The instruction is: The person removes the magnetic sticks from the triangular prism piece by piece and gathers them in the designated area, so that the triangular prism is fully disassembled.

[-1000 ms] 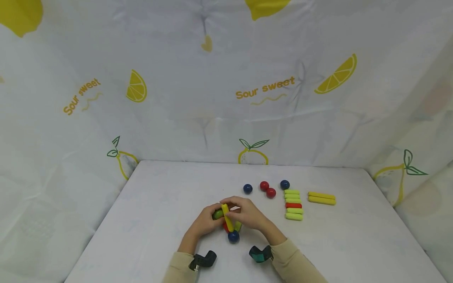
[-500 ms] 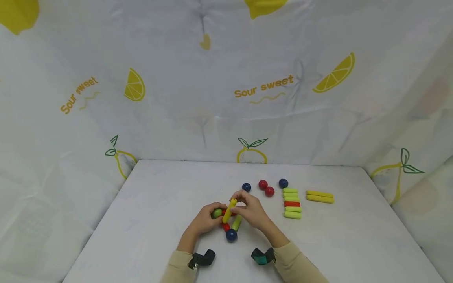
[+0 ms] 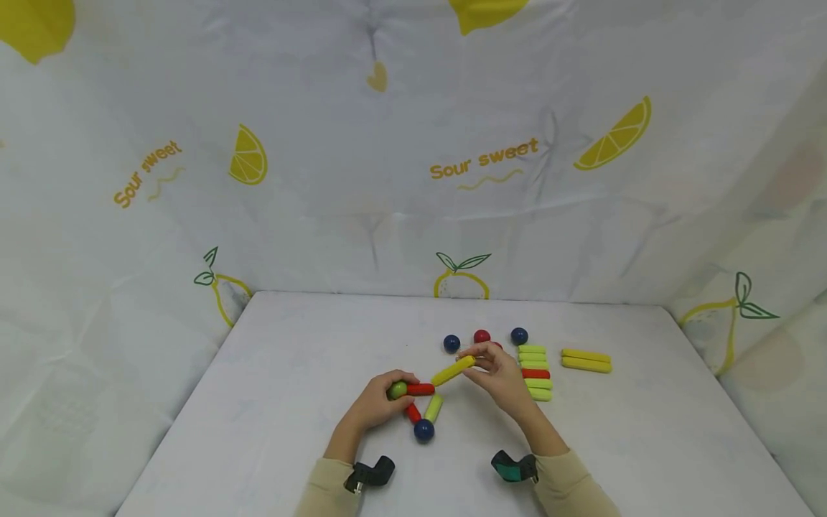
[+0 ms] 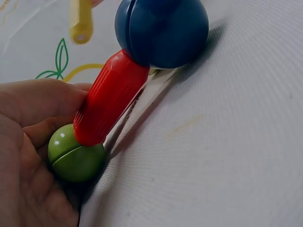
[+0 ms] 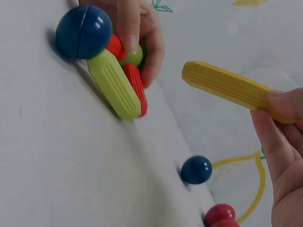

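Note:
My right hand [image 3: 500,377] pinches one end of a yellow stick [image 3: 454,370] between thumb and fingers, holding it up off the table. Left of it, my left hand [image 3: 377,403] grips a green ball [image 3: 397,390] with fingers and thumb around it. One red stick [image 3: 421,389] points right from that ball. A second red stick [image 4: 111,97] runs from the ball to a blue ball [image 3: 423,431]. Joined to the blue ball is a lime stick [image 5: 113,85], whose far end lies close to the first red stick; in the head view a small gap shows there.
Beyond the hands lie two loose blue balls [image 3: 451,344] and two red balls [image 3: 482,336], one partly hidden by the right hand. A row of lime sticks [image 3: 533,357] with one red stick [image 3: 536,374] lies right. Two yellow sticks [image 3: 586,360] lie farther right.
My right hand has moved right and away from the left hand with the yellow stick, which has swung from upright to a slant. The left hand stays on the green ball.

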The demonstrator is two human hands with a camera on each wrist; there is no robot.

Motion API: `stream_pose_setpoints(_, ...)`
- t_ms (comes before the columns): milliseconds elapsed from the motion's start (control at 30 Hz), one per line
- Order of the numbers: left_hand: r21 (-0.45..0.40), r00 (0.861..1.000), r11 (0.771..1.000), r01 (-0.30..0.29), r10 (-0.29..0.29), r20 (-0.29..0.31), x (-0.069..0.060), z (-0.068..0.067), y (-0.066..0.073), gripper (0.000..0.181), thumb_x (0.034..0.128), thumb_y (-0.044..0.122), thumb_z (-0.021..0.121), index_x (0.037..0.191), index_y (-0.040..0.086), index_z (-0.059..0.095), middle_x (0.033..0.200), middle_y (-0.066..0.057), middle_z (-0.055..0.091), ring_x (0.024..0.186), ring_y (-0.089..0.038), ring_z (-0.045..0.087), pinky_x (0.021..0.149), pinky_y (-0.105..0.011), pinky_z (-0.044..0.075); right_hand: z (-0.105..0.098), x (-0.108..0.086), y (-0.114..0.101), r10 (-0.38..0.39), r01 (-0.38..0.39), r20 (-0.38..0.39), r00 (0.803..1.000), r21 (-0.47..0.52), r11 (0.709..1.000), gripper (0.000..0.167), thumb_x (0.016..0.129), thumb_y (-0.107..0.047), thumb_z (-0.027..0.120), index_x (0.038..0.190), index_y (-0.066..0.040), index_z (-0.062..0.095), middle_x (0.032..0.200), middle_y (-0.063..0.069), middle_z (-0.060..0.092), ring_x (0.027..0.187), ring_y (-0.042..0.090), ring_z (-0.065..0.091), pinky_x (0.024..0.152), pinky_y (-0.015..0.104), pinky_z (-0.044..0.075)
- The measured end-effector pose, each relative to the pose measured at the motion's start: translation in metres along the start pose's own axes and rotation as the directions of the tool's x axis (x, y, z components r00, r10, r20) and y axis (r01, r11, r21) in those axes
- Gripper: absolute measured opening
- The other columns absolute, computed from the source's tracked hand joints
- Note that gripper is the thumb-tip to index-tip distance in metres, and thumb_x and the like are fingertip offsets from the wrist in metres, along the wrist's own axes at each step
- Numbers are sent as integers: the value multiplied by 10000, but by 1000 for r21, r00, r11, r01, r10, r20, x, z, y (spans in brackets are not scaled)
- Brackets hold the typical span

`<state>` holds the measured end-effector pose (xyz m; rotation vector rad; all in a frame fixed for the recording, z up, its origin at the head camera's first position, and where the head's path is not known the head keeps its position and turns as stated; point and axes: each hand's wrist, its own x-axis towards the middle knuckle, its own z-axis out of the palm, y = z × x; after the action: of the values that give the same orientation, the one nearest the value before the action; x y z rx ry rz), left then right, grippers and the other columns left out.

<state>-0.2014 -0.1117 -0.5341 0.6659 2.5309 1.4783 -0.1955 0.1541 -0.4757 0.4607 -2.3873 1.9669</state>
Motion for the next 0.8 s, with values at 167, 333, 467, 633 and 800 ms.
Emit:
stream_pose_setpoints(167, -26, 1000, 1000, 14, -14, -10, 0, 1, 0, 278, 860, 234, 670, 1137, 223, 647, 1180, 17, 635, 1072, -188, 555, 957, -387, 430, -34, -11, 10, 49, -50, -99, 994, -11, 999, 314, 858, -108, 692, 1107, 8, 540, 1187, 218, 595, 1051, 122, 630, 846, 161, 507)
stream_pose_setpoints(333, -38, 1000, 999, 18, -18, -11, -1, 0, 0, 278, 855, 227, 678, 1132, 228, 648, 1189, 21, 633, 1089, -188, 553, 972, -402, 423, -68, -25, 18, 92, -99, -190, 977, -28, 995, 369, 895, -166, 657, 1164, 35, 503, 1230, 249, 545, 1006, -41, 596, 827, 125, 499)
stream_pose_setpoints(467, -15, 1000, 1000, 20, -20, -7, -1, 0, -1, 275, 859, 241, 672, 1133, 231, 648, 1193, 15, 633, 1091, -186, 552, 974, -402, 424, -94, -35, 24, 100, -129, -274, 957, -91, 987, 400, 917, -216, 629, 1192, 36, 485, 1237, 225, 535, 1009, -113, 550, 828, 73, 467)
stream_pose_setpoints(633, -18, 1000, 1000, 21, -22, -5, -1, 0, 3, 276, 870, 211, 658, 1146, 205, 644, 1187, 1, 633, 1075, -189, 548, 959, -378, 427, -124, -48, 34, 60, -144, -387, 920, -192, 971, 390, 910, -196, 638, 1190, 34, 494, 1176, 86, 588, 996, -133, 540, 810, 40, 449)
stream_pose_setpoints(800, -9, 1000, 1000, 20, -20, 1, 1, 0, -1, 282, 871, 236, 652, 1152, 223, 641, 1189, 19, 631, 1061, -157, 543, 949, -354, 434, -148, -60, 43, 85, -165, -464, 882, -134, 977, 325, 888, -147, 663, 1159, -24, 533, 1103, -121, 562, 972, -132, 548, 778, 32, 457)
